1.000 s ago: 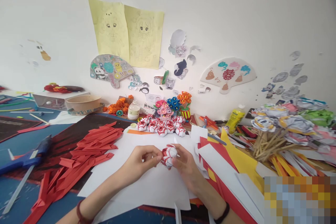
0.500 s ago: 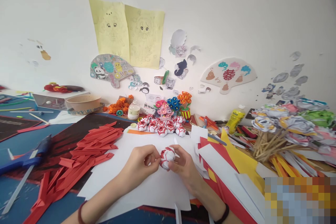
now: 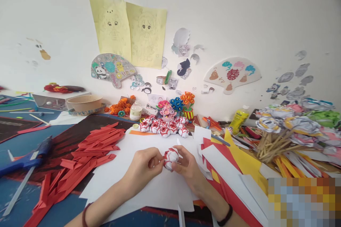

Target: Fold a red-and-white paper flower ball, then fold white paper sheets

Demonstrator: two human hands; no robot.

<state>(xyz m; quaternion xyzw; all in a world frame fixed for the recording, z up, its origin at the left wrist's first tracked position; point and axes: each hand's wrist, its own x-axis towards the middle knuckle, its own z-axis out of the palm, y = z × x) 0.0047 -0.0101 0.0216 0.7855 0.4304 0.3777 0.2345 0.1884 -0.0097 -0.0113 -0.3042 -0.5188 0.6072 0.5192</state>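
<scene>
A red-and-white paper flower is held up over the white paper sheets. My right hand grips it from the right, thumb in front and fingers behind. From the other side, the pinched thumb and fingertips of my left hand press on its left edge; whether they hold a single petal is too small to tell. Behind both hands sits a cluster of finished red-and-white paper flowers. Folded red paper strips lie heaped to the left of my left hand.
A blue glue gun with a glue stick rests at the left. Red, yellow and white paper sheets spread out on the right, below a bunch of stemmed paper flowers. A yellow bottle and a bowl stand near the wall.
The paper flower has turned and tilted slightly in my fingers. Both hands stay almost where they were, and the camera view has shifted a little.
</scene>
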